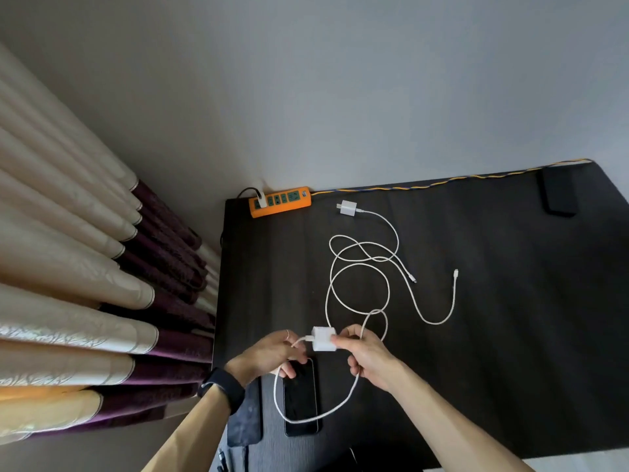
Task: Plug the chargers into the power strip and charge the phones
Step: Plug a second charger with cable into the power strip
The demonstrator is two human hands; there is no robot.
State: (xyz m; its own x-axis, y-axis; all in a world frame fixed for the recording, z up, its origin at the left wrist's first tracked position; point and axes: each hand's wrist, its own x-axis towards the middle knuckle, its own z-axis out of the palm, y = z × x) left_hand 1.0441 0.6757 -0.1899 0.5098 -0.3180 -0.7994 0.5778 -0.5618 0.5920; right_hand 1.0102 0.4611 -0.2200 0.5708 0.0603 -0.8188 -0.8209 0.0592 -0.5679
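An orange power strip lies at the back left of the dark table, with one white plug in its leftmost socket. My right hand pinches a white charger block above the table's near side. My left hand pinches the white cable where it enters that block. The cable loops down over a black phone. A second black phone lies left of it, partly under my left wrist. Another white charger lies loose near the strip, its cable coiled across the table.
Beige and purple curtains hang along the left of the table. A black flat object lies at the far right corner. A yellow-blue braided cord runs along the table's back edge by the grey wall.
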